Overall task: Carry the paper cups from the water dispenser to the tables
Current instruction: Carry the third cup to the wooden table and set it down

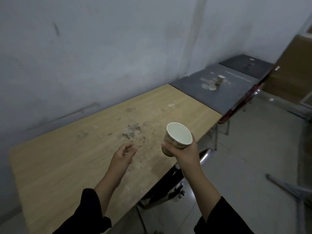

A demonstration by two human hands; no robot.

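My right hand (184, 153) grips a printed paper cup (177, 138) from below and holds it upright in the air over the front edge of a light wooden table (67, 157). The cup's white inside shows. My left hand (124, 153) hovers over the same table, empty, with its fingers loosely curled and apart. A second paper cup (220, 80) stands upright on the dark grey table (219, 98) further along the wall, beside pale stains.
The wooden table carries scuffs and stains near its middle. A third dark table (246, 65) follows the grey one towards the corner. A wall runs behind all tables. Tiled floor (244, 157) lies to the right, with metal legs (287, 188) and brown boards (290, 68).
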